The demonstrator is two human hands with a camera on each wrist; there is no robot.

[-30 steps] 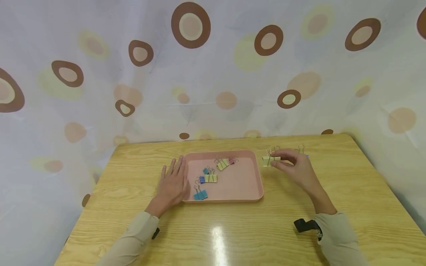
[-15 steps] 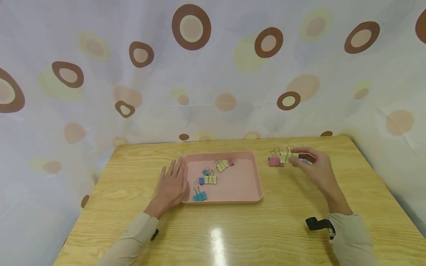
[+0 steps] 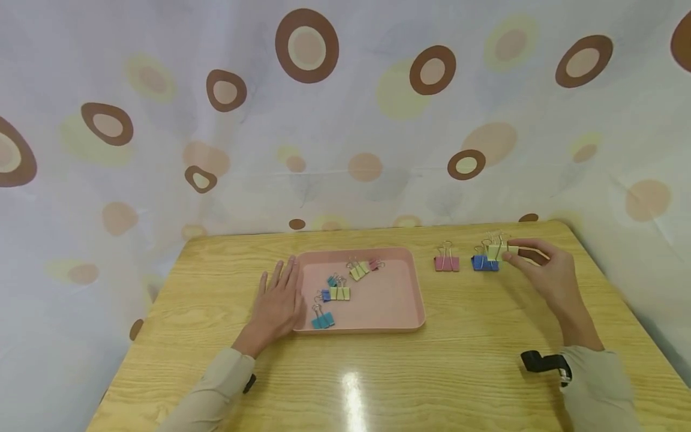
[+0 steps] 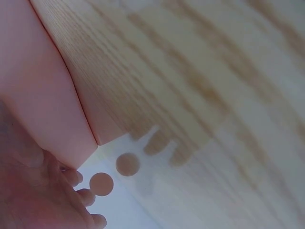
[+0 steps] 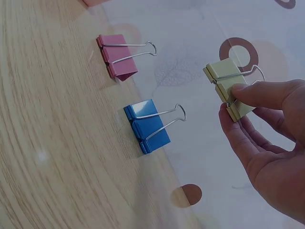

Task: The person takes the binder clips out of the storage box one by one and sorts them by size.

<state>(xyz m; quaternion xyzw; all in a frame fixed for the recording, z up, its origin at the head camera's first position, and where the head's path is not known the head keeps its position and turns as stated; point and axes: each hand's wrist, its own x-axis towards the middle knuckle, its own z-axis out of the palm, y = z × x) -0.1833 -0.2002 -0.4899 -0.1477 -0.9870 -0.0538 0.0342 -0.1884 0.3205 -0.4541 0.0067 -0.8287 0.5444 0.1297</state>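
My right hand (image 3: 550,270) pinches a yellow binder clip (image 5: 228,86) between thumb and fingers, its wire handles sticking up. In the head view the clip overlaps a blue binder clip (image 3: 484,263) that stands on the table. To the left of that one stands a pink binder clip (image 3: 447,264). My left hand (image 3: 273,303) lies with straight fingers along the left side of a pink tray (image 3: 388,326). Inside the tray are a teal clip (image 3: 323,321), two yellow clips (image 3: 340,293), and small pink (image 3: 375,264), blue (image 3: 326,296) and teal (image 3: 332,281) ones.
The wooden table (image 3: 442,372) carries everything. A patterned curtain (image 3: 335,120) with brown and cream circles hangs behind its far edge and round both sides. Black wrist straps show at both sleeves (image 3: 594,384).
My right hand has carried the yellow binder clip to the right, past the pink clip to over the blue one, uncovering both. The left hand stays by the tray.
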